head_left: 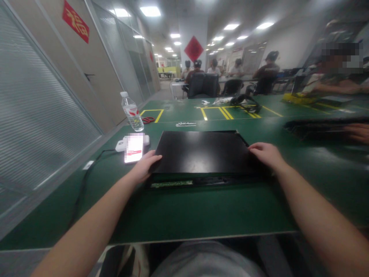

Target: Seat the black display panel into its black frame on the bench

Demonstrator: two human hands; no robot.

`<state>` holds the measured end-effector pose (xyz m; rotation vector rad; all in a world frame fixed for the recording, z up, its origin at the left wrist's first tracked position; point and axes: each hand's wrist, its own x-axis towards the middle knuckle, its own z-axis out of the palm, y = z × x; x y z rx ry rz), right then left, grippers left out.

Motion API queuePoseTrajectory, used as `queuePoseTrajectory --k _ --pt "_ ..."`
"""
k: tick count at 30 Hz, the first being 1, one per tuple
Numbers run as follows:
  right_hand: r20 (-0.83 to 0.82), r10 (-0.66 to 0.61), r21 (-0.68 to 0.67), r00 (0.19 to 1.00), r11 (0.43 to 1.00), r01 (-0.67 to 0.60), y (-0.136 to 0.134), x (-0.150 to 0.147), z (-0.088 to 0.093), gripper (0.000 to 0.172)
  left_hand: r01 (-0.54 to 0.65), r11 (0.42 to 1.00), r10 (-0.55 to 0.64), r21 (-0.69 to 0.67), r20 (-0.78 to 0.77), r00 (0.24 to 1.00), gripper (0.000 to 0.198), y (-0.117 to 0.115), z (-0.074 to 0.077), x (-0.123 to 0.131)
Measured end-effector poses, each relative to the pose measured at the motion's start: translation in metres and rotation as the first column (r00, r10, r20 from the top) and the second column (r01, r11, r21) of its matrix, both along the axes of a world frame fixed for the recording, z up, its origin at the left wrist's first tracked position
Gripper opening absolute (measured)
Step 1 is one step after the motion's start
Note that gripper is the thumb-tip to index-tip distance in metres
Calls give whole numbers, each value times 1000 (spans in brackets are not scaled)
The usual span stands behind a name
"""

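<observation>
A flat black device case [201, 154] lies in front of me on the green table mat [190, 211]. A strip of green circuit board shows under the case's near edge. My left hand [144, 165] grips the case's near left corner, fingers curled over the lid. My right hand [266, 154] holds the right side of the lid, fingers bent onto the top. Both forearms reach in from the bottom of the view.
A lit phone [134, 148] lies on a white charger with a black cable left of the case. A water bottle [132, 111] stands behind it, beside red scissors [148, 120]. Another person's hand [357, 132] rests on a second black case at right. Several people sit at far tables.
</observation>
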<state>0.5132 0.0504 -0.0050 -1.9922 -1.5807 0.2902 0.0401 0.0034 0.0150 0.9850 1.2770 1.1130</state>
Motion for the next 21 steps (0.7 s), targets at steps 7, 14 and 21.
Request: queuePoseTrajectory --k 7,14,21 --pt "2 1 -21 1000 1000 -1 0 0 1 18 0 1000 0 -12 -8 1000 29 0 1 1" --pt "31 2 -13 1000 1000 -1 -1 -2 1 19 15 1000 -15 -6 -3 1000 29 0 0 0" --pt "106 19 29 994 999 -22 -1 0 0 23 21 1000 -21 11 -5 1000 31 -1 0 -1"
